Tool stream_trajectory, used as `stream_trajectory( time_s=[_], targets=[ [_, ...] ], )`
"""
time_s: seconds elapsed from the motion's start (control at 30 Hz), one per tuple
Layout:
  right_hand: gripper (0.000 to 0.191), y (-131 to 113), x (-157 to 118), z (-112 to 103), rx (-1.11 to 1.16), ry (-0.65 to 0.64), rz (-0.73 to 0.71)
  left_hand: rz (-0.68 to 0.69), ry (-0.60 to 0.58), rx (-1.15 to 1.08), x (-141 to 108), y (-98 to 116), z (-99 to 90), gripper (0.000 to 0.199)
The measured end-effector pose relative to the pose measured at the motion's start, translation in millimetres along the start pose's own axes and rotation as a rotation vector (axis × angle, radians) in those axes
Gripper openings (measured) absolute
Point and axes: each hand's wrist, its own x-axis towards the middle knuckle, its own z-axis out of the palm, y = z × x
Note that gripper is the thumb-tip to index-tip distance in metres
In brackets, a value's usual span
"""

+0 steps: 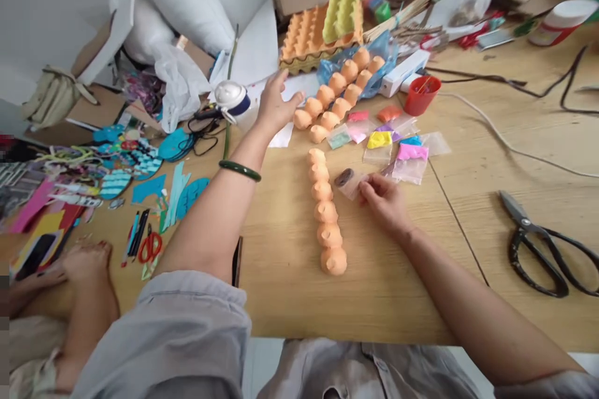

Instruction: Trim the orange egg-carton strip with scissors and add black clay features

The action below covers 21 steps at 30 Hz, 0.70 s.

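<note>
Our right hand [381, 202] is curled narrow, its fingers pinching the edge of a small clear packet [349, 184] with a dark brown lump inside, just above the table [281, 299]. Our left hand [278, 103], a green bangle [239, 169] on its wrist, is spread wide at the far side, close to a curving row of orange clay lumps [340, 108].

Between our hands, a straight column of orange clay lumps [322, 190] runs toward us and stops short of the table's near edge. Just right of the packet lie coloured powder sachets [407, 162], with a red cup [422, 95] beyond them. An orange egg tray [299, 37] and a yellow-green egg tray [344, 15] stand farther off, past the curving row.

Well to the right sit black-handled scissors [519, 215]. To the left we have teal cut-outs [175, 143] and red-handled scissors [150, 248], and a co-worker's hand [87, 265] rests near the left corner. We can't read any writing on the white tub [559, 22] at the far right.
</note>
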Motion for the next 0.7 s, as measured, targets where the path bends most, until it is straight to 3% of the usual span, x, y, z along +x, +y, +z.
stream_trajectory(
  time_s=[0.13,0.27,0.37,0.5,0.6,0.7],
  targets=[
    [0.028,0,5,-1,0.061,0.054,0.025,-0.142,0.057,-0.067,-92,6,-13.5,0.062],
    [0.027,3,8,-2,0.039,0.065,-0.001,-0.070,-0.028,-0.125,-193,34,7.1,0.069],
    [0.025,7,9,-2,0.056,0.086,-0.023,-0.045,-0.007,-0.116,-246,43,20.4,0.074],
    [0.024,9,11,-1,0.081,0.090,-0.031,-0.208,0.057,-0.044,-269,22,21.4,0.081],
    [0.024,8,11,-1,0.074,0.078,-0.042,-0.452,0.095,0.085,-258,-8,15.3,0.097],
    [0.024,7,11,-1,0.072,0.062,-0.042,-0.598,0.108,0.200,-232,-36,7.4,0.099]
  ],
)
